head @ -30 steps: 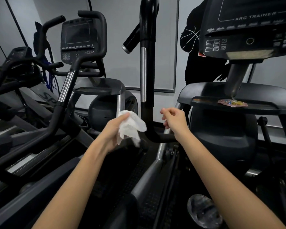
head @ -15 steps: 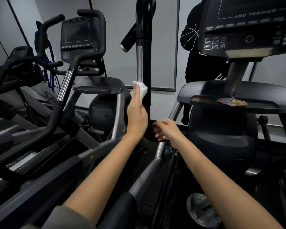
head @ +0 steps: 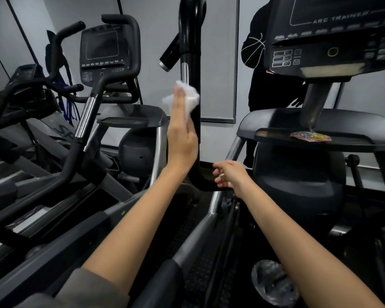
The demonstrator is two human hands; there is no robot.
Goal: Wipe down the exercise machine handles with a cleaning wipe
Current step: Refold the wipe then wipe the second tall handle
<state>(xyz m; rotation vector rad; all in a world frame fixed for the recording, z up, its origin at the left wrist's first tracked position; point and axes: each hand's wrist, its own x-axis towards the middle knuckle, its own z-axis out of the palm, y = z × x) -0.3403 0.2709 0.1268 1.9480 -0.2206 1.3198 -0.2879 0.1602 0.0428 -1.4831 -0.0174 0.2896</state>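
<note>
Left hand (head: 182, 138) is now up on the handle (head: 190, 70), higher than half a second ago and well above where it hung a second ago, when it was off the bar and below it. The fingers look straight and together, pressing the wipe (head: 187, 97) flat against the handle's left face; the thumb is hidden, so a pinch cannot be ruled out. The wipe sits bunched at the fingertips, just below the handle's chrome strip and touching the black tube.

Right hand (head: 228, 174) has dropped: a second ago it was raised beside the handle with fingers curled, and now it rests low at the handle's bottom bend, fingers loosely apart, touching or nearly touching the bar. It does not look like a firm hold.

Meaning: the wipe stroke up the handle is underway, moving from the lower section toward the chrome part. The top curve and the short side grip (head: 169, 54) left of the handle look unreached so far. The console (head: 333, 34) and tray (head: 276, 121) are to the right of the handle, with a wrapper (head: 310, 136) on the tray. Another machine (head: 107, 54) stands left of the handle.
</note>
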